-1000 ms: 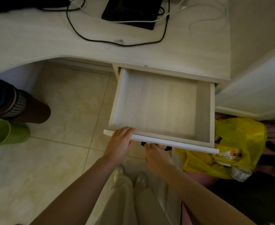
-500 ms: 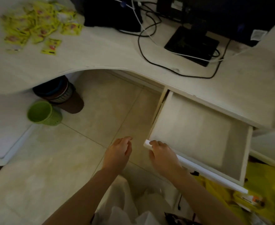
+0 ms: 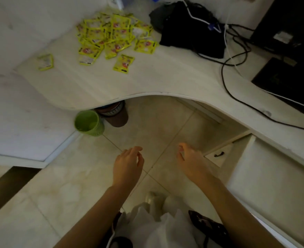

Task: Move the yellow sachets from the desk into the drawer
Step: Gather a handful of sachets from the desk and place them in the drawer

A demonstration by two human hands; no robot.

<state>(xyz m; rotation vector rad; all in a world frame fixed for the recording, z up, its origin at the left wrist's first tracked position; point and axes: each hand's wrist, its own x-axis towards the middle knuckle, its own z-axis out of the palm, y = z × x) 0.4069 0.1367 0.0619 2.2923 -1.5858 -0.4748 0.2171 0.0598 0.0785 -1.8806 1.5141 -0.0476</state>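
The yellow sachets (image 3: 111, 35) lie in a loose, overlapping heap at the far left of the desk (image 3: 165, 81), well apart from both hands and beyond the curved front edge. Two lie off from the heap: one sachet (image 3: 45, 62) to the left and another single sachet (image 3: 123, 63) nearer the edge. They are flat, glossy squares with red print at the centre.

The left hand (image 3: 127, 164) and right hand (image 3: 189, 161) hang over the tiled floor (image 3: 156, 126), below the desk's edge, fingers relaxed and a little curled, holding nothing and touching nothing. The open drawer (image 3: 273, 176) stands to the right of the right hand, a pale box with a bare, wood-grained bottom.

The desk is pale, matt, faintly grained, with a sweeping concave front. Black cables (image 3: 226, 81) loop across it beside a dark bundle (image 3: 190, 31) and a black flat stand (image 3: 287, 83). Under the desk stand a green round bin (image 3: 88, 123) and a brown cylindrical bin (image 3: 116, 113), touching or nearly so. The floor is smooth, beige tile with thin joints.
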